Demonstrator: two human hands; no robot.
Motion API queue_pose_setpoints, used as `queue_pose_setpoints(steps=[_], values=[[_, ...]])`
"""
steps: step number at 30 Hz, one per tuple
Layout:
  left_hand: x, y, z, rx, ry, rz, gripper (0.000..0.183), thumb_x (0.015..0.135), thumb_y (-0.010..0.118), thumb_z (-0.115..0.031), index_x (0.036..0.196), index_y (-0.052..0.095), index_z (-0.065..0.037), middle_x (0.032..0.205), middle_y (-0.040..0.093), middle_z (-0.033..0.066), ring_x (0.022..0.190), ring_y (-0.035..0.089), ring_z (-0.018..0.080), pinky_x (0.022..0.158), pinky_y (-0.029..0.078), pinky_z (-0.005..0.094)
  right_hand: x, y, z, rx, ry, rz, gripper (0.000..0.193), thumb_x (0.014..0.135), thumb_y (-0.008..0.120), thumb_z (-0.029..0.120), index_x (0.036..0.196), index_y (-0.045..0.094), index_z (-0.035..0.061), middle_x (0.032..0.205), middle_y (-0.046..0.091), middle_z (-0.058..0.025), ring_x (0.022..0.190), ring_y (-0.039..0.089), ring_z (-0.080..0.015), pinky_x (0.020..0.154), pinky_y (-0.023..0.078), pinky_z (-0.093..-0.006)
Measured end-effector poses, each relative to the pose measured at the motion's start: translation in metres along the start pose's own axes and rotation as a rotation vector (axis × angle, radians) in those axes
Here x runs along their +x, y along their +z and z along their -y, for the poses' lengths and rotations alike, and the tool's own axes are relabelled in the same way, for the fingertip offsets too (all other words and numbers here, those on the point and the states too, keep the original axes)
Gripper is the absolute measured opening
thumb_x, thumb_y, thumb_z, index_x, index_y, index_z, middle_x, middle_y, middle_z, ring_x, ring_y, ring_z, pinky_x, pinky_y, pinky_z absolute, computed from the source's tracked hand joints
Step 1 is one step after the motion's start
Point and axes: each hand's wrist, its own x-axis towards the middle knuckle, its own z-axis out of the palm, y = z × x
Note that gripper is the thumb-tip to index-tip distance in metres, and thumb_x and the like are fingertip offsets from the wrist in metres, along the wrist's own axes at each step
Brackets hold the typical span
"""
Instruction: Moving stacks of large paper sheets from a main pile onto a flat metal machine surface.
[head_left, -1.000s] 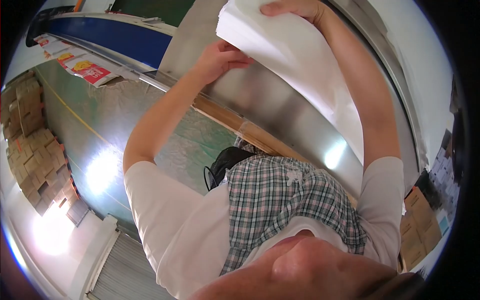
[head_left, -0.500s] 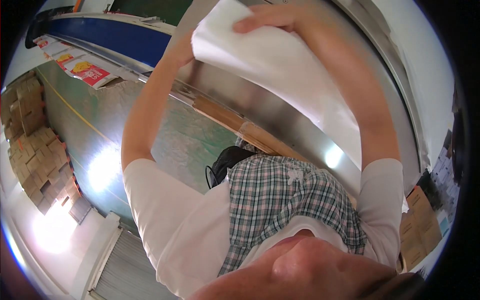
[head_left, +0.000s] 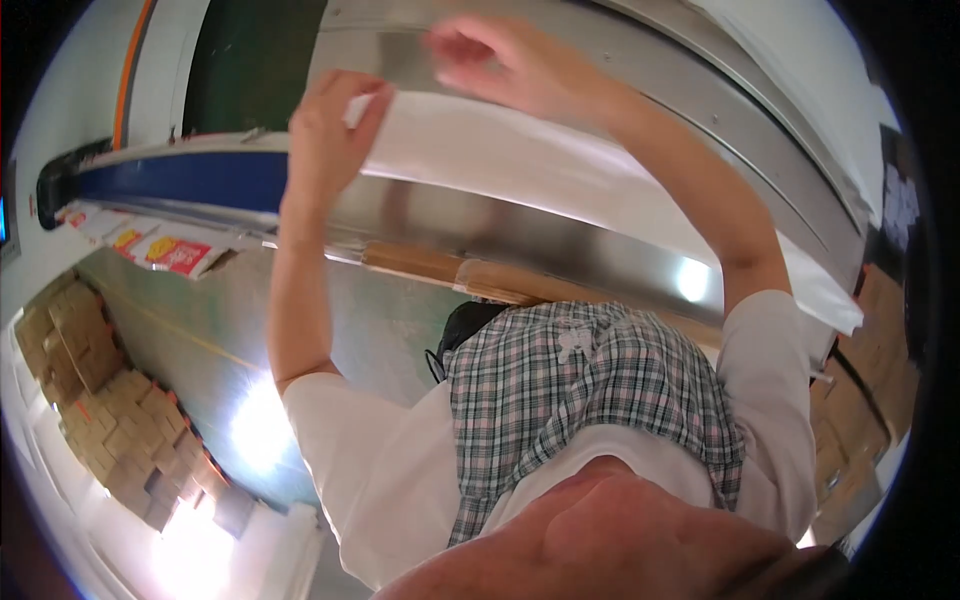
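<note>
A long white sheet (head_left: 500, 150), whether paper or plastic film I cannot tell, stretches across the metal worktop (head_left: 590, 245) from my left hand to the far right. My left hand (head_left: 330, 130) is at the sheet's left end, with a bit of white showing between its thumb and curled fingers, as if pinching the edge. Above the sheet, close to that end, my right hand (head_left: 500, 65) hangs slightly blurred. Its fingers are loosely bent and apart from the thumb, and nothing shows in them.
To the left runs a blue conveyor belt (head_left: 185, 185), with red, yellow and white printed packaging (head_left: 170, 252) along its near side. Brown cartons (head_left: 140, 430) are stacked on the floor at left; more cartons (head_left: 850, 430) stand at right. A wooden edge (head_left: 420, 262) borders the worktop.
The sheet's left end, bunched and lifted in both hands before, now lies lower and flatter along the worktop. My right hand has come off it; the left hand stays at its end.
</note>
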Motion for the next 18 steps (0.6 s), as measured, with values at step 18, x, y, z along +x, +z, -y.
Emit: queue_pose_setpoints(steps=[18], values=[[-0.053, -0.022, 0.082, 1.004, -0.420, 0.075, 0.042, 0.088, 0.039, -0.040, 0.079, 0.058, -0.004, 0.081, 0.060, 0.0140, 0.079, 0.056, 0.0360, 0.070, 0.039, 0.0489, -0.437, -0.110, -0.016, -0.582, 0.550, -0.613, 0.020, 0.074, 0.052, 0.001, 0.093, 0.056, 0.0030, 0.098, 0.056, -0.0111, 0.096, 0.050, -0.0281, 0.083, 0.043, -0.0352]])
